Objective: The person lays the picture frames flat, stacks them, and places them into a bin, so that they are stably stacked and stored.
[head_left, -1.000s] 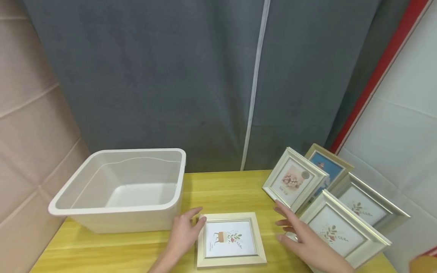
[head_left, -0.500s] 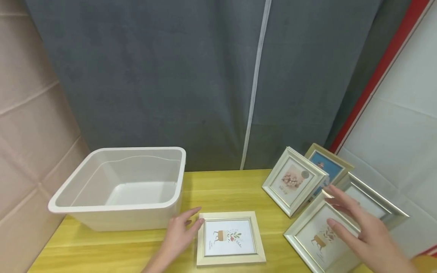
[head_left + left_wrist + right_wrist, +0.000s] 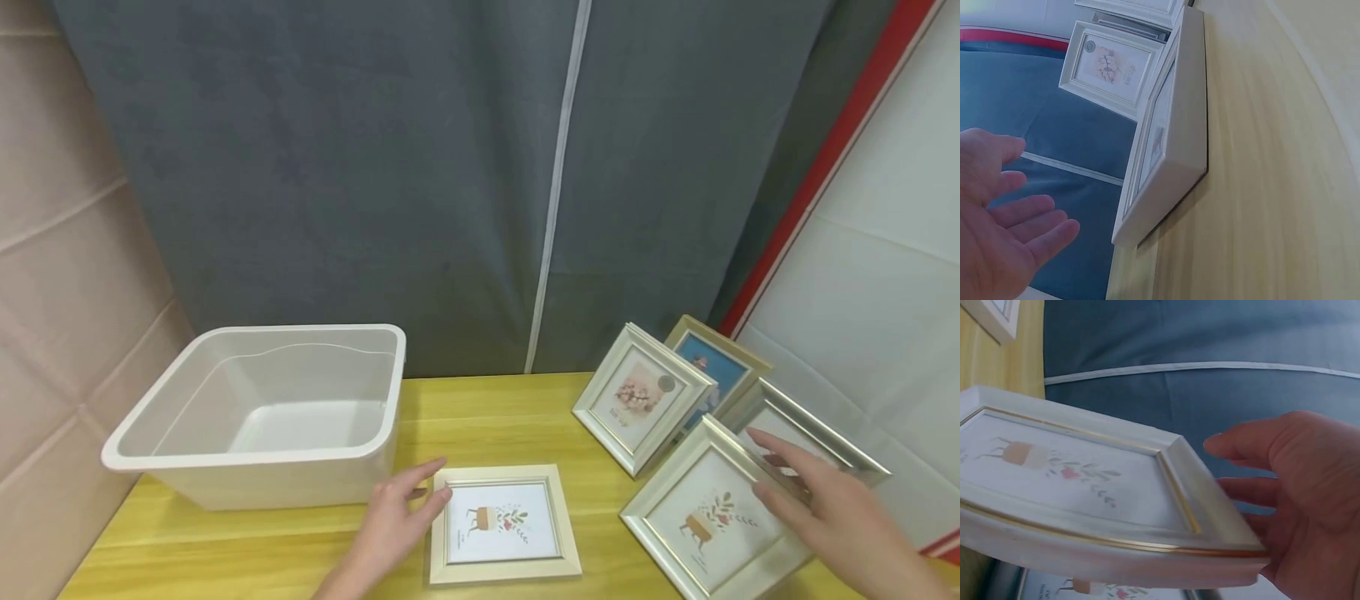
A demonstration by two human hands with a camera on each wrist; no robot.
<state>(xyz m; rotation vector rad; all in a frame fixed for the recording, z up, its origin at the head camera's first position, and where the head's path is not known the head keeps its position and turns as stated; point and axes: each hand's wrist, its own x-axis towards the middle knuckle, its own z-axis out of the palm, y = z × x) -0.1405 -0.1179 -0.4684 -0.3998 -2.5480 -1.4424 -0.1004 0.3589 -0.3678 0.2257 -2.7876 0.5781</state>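
My left hand (image 3: 393, 521) is at the left edge of a cream picture frame (image 3: 502, 575) lying flat on the table, its fingers spread and relaxed. In the left wrist view that palm (image 3: 991, 231) shows with nothing in it. My right hand (image 3: 840, 517) is around the upper right edge of a pale silver picture frame (image 3: 697, 492) that leans back. Its thumb overlaps the front while the other fingers reach behind. The right wrist view shows the thumb (image 3: 1241, 440) apart from the frame's corner, with the other fingertips partly hidden behind the frame.
A white plastic bin (image 3: 255, 458) stands at the left of the yellow wooden table (image 3: 480, 417). Behind the leaning frame are a silver frame (image 3: 847, 454), a white frame with a flower picture (image 3: 607, 433) and a gold frame (image 3: 686, 325). A grey curtain (image 3: 337, 167) hangs behind.
My right hand has moved right, from the left side of the leaning silver frame to its upper right edge, fingers now reaching behind it. The left hand stays nearly in place.
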